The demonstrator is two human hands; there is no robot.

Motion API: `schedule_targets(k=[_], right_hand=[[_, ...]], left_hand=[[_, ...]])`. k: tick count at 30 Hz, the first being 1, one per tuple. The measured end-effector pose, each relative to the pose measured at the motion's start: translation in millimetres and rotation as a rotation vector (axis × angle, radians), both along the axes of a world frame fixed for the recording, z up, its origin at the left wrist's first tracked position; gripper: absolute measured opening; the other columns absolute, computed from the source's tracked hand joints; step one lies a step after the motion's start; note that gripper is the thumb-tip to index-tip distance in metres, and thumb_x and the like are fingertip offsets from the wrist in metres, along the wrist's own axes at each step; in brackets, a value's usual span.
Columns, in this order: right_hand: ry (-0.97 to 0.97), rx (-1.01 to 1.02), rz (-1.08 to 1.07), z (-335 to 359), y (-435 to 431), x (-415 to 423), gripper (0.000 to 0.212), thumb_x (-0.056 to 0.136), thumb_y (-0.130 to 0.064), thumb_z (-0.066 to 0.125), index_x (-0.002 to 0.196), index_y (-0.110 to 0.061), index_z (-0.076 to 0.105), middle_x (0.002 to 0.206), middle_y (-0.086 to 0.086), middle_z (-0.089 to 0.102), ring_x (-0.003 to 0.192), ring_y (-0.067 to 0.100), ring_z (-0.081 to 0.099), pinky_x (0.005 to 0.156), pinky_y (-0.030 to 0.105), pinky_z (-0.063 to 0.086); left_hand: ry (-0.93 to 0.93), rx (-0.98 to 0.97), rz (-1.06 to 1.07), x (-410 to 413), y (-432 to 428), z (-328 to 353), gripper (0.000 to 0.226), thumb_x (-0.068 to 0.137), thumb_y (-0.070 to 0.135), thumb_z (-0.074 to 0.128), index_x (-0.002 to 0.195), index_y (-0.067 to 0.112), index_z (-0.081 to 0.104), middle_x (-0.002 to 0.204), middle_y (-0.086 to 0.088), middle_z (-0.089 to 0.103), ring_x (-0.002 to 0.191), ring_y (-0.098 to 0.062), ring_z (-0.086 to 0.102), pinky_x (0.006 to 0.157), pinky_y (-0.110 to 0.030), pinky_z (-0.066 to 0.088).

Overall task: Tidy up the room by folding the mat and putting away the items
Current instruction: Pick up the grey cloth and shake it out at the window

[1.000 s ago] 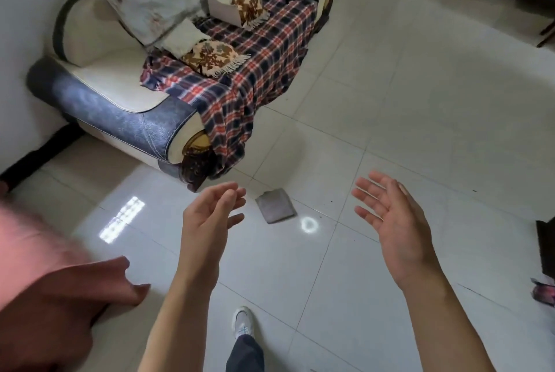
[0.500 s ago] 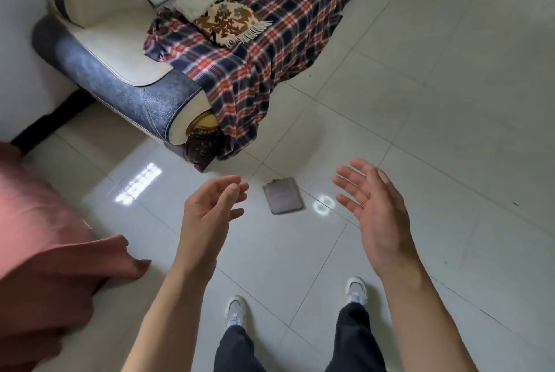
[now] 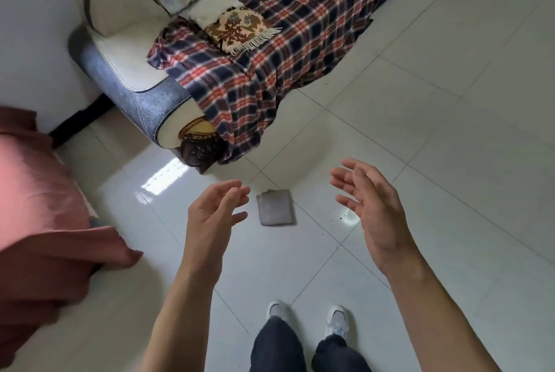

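Grey mat [image 3: 276,208] lies flat on the floor [image 3: 450,167], between the two hands, long axis roughly near-to-far; left hand [image 3: 214,212] looks closer than right hand [image 3: 371,206]; both loosely spread, holding nothing

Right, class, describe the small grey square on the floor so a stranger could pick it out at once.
Find the sofa draped with a plaid blanket. On the white tiled floor before its carved dark foot lies a small flat grey square, seen between the left hand and right hand. Unlike the fringed cushions, it is plain and unpatterned.
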State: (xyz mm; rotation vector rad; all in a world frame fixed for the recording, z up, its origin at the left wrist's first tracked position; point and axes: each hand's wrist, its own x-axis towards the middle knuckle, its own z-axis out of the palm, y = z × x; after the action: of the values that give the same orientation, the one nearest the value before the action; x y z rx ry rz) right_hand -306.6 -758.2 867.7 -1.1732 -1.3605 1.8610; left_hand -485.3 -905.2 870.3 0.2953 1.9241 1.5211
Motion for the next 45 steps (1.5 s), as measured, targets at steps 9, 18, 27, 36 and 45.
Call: schedule_targets(k=[9,18,27,36,45], right_hand=[[-0.072,0.035,0.149,-162,69,-61,0.036,0.093,-0.043,0.053,0.122,-0.025,0.064,0.115,-0.007,0.073,0.113,0.007,0.065,0.104,0.043,0.049],[-0.090,0.178,0.246,-474,121,-139,0.038,0.088,-0.044,0.050,0.117,-0.025,0.066,0.110,-0.005,0.073,0.109,0.009,0.067,0.095,0.034,0.051],[-0.238,0.240,0.304,-706,154,-205,0.018,0.102,-0.030,0.051,0.096,-0.021,0.066,0.105,0.007,0.071,0.106,0.027,0.067,0.093,0.043,0.052],[-0.519,0.215,0.355,-832,152,-238,0.015,0.093,-0.032,0.060,0.098,-0.020,0.068,0.087,-0.004,0.067,0.095,0.025,0.066,0.084,0.036,0.052],[-0.773,0.285,0.433,-870,154,-266,0.072,0.085,-0.033,0.075,0.143,-0.012,0.039,0.133,0.010,0.060,0.123,0.028,0.056,0.093,0.028,0.043]], left_hand=[[0.061,-0.083,0.084,-53,49,-166,0.018,0.102,0.017,0.055,0.111,0.014,0.070,0.104,-0.004,0.077,0.104,-0.021,0.071,0.090,-0.044,0.058],[0.179,-0.103,0.045,-99,95,-477,0.012,0.098,0.019,0.061,0.104,0.020,0.071,0.098,0.001,0.077,0.098,-0.015,0.072,0.084,-0.034,0.059],[0.263,-0.164,0.006,-134,119,-728,0.014,0.096,0.026,0.064,0.106,0.020,0.072,0.100,0.004,0.076,0.097,-0.016,0.071,0.088,-0.050,0.059],[0.394,-0.287,-0.142,-147,139,-834,0.020,0.097,0.024,0.062,0.116,0.019,0.066,0.108,0.010,0.070,0.095,0.007,0.062,0.078,-0.004,0.046],[0.480,-0.371,-0.301,-159,154,-861,0.036,0.097,0.024,0.060,0.131,0.012,0.059,0.125,-0.006,0.066,0.114,-0.020,0.062,0.098,-0.042,0.053]])
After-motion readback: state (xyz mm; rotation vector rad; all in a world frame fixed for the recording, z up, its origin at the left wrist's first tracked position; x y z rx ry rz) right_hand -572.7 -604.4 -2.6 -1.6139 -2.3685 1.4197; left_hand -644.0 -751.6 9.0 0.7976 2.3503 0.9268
